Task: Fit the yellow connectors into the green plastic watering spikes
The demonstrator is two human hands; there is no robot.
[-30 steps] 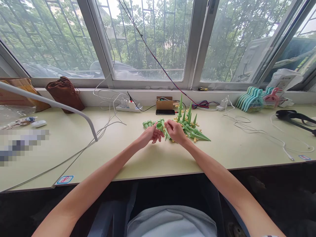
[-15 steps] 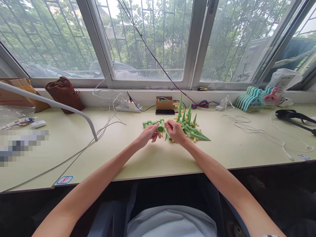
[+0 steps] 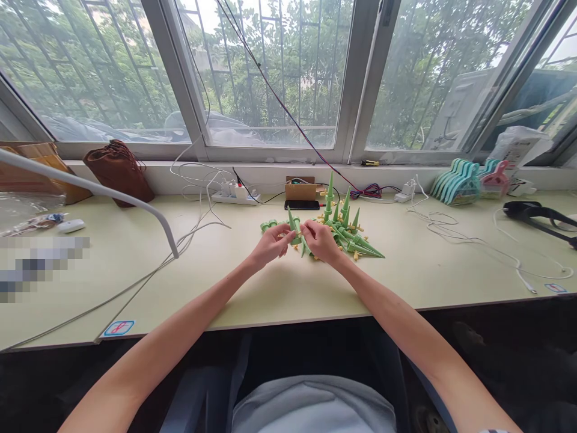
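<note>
My left hand point(image 3: 269, 244) and my right hand point(image 3: 321, 239) meet over the pale green desk point(image 3: 279, 282), both pinched on one green cone-shaped spike point(image 3: 293, 227) that points up and away. Behind my right hand lies a pile of green spikes point(image 3: 349, 237) with small yellow parts; a few stand upright. Short green caps point(image 3: 269, 225) lie just beyond my left hand.
A black phone point(image 3: 302, 205) and a small cardboard box point(image 3: 300, 189) sit behind the pile. A white power strip point(image 3: 235, 195) and cables point(image 3: 198, 228) run at the left, a brown pouch point(image 3: 118, 171) further left. Teal plastic pieces point(image 3: 456, 180), a white cable point(image 3: 487, 246) and black glasses point(image 3: 538, 216) lie right.
The green piece in my fingers has been turned: its round open end faced me before, now its pointed tip stands up. Both hands stayed in the same place.
</note>
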